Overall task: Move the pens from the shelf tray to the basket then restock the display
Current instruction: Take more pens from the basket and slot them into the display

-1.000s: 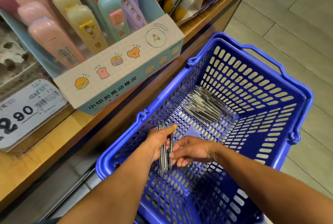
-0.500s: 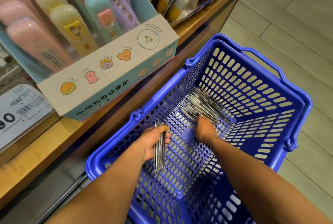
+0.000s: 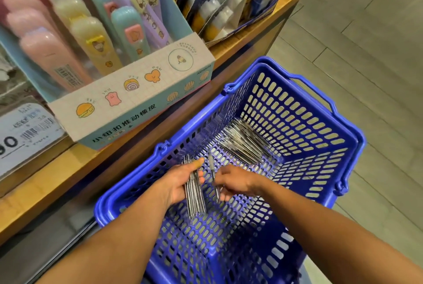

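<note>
Over the basket (image 3: 343, 137), her left hand (image 3: 180, 183) grips a pen bundle (image 3: 194, 192); right hand (image 3: 233, 183) pinches one pen (image 3: 214, 176) (peeling singles off), probably bound for the pile (image 3: 245, 142) at its far end.

A bundle of pens (image 3: 194, 188) is being gripped by the left hand (image 3: 180, 182) over the blue basket (image 3: 338, 146). A single pen (image 3: 214, 179) is being pinched by the right hand (image 3: 237, 182). More pens (image 3: 246, 142) are being held in the basket at one o'clock.
</note>
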Demonstrator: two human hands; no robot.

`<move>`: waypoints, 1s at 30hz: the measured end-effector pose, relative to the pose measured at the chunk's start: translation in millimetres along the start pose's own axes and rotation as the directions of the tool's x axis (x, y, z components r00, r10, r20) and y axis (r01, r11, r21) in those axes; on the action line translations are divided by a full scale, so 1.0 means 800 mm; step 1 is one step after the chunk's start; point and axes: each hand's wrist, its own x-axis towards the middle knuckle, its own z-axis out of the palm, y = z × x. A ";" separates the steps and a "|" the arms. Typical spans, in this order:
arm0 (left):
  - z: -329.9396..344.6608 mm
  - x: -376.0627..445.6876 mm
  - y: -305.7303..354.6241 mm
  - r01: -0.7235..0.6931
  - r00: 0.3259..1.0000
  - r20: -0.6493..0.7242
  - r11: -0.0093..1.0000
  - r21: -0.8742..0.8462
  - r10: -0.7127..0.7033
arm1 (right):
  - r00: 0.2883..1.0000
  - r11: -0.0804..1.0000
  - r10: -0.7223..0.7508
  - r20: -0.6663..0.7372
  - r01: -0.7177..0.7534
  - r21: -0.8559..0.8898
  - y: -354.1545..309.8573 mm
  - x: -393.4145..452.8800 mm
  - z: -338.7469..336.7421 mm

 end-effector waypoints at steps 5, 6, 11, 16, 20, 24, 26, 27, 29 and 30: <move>0.000 -0.004 0.000 0.053 0.993 0.104 0.997 -0.050 -0.047 | 0.988 0.995 -0.088 0.123 0.082 0.053 -0.025 -0.025 0.034; 0.000 -0.003 -0.001 0.040 0.995 0.093 0.998 -0.050 -0.036 | 0.986 0.994 -0.108 0.128 0.103 0.040 -0.028 -0.027 0.039; -0.003 0.004 -0.006 0.009 0.998 0.058 0.999 0.041 -0.011 | 0.979 0.987 -0.161 0.127 0.155 0.051 -0.031 -0.015 0.045; -0.005 0.009 -0.008 -0.033 0.998 -0.039 0.992 0.119 0.038 | 0.976 0.994 -0.104 -0.193 0.094 -0.061 -0.011 0.027 -0.019; -0.005 0.006 -0.008 -0.028 0.996 -0.075 0.992 0.126 0.037 | 0.746 0.800 -0.198 -0.635 -0.251 -0.544 0.028 0.064 -0.060; -0.002 0.003 -0.007 -0.039 0.996 -0.080 0.993 0.113 0.048 | 0.826 0.565 -0.146 -0.545 -0.382 -0.731 0.050 0.078 -0.059; -0.001 0.003 -0.008 -0.045 0.995 -0.081 0.993 0.109 0.054 | 0.836 0.511 -0.145 -0.528 -0.394 -0.764 0.060 0.083 -0.052; -0.001 0.002 -0.008 -0.044 0.995 -0.080 0.993 0.110 0.053 | 0.837 0.511 -0.139 -0.530 -0.398 -0.762 0.063 0.085 -0.048; -0.002 0.001 -0.007 -0.042 0.995 -0.081 0.993 0.106 0.051 | 0.842 0.521 -0.124 -0.525 -0.395 -0.756 0.064 0.086 -0.045; -0.002 0.001 -0.007 -0.043 0.995 -0.083 0.994 0.104 0.051 | 0.846 0.516 -0.129 -0.517 -0.388 -0.763 0.064 0.086 -0.045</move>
